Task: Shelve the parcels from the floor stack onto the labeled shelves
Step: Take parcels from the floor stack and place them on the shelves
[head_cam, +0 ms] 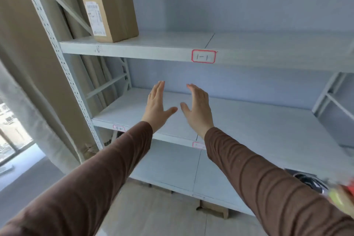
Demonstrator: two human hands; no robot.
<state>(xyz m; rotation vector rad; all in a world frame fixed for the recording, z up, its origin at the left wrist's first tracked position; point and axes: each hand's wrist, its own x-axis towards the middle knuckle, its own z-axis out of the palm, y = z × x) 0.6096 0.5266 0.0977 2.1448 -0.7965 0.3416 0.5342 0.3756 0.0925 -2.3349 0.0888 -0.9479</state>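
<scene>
Two bare hands reached forward at the centre of the frame, each from a brown ribbed sleeve. The left hand (156, 106) and the right hand (198, 109) were held side by side, palms turned toward each other, fingers straight and thumbs spread, their thumb tips near but apart. Neither grip held anything; both were open and empty in front of the middle shelf (249, 120) of a pale grey metal shelving unit.

One tall brown cardboard parcel (113, 4) with a white printed shipping label (95, 18) stood upright at the upper left of the frame, on the left end of the upper shelf (143, 47). On the front edge of that shelf, right of centre, sat a white tag with a red border (203, 56) bearing handwritten marks. Two smaller red-bordered tags showed on the front edge of the middle shelf, one (118, 128) beside the left sleeve and one (198, 144) partly hidden by the right sleeve; their writing was too blurred to read.

Beige curtains (24, 63) hung along the left of the frame beside the perforated grey upright (63, 63). At the lower right edge, a blurred yellow and red object (342, 195) could not be made out.
</scene>
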